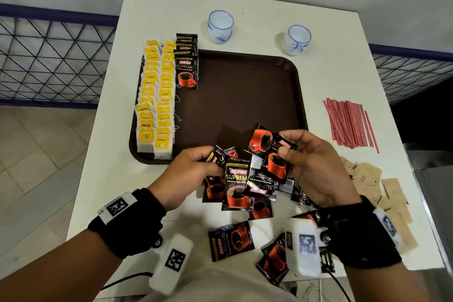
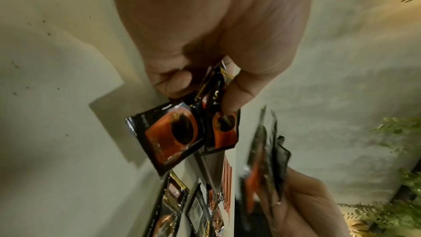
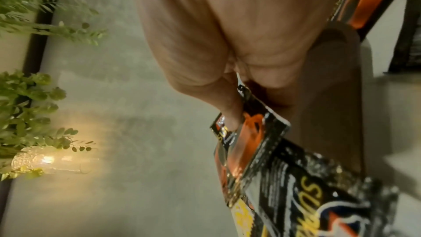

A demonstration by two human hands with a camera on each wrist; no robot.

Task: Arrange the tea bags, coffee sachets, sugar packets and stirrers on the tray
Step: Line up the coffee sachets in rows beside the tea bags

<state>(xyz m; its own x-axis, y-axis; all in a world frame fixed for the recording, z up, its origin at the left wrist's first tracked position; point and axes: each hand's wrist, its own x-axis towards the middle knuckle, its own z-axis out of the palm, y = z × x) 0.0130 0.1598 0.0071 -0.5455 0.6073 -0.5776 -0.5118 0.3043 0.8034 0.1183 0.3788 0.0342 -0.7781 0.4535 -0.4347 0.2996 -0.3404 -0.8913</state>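
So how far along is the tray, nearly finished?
Not nearly. The tea bags stand in two rows along the tray's left edge, with a short row of coffee sachets beside them. The left hand and right hand hold more sachets. The stirrers and sugar packets still lie on the table.

Coffee sachets (image 1: pixel 187 73) read "KOPIKO SUPREMO"; one tea bag (image 1: pixel 146 125) "RELAX".

Both hands, left (image 1: pixel 193 169) and right (image 1: pixel 316 167), pinch with curled fingers.
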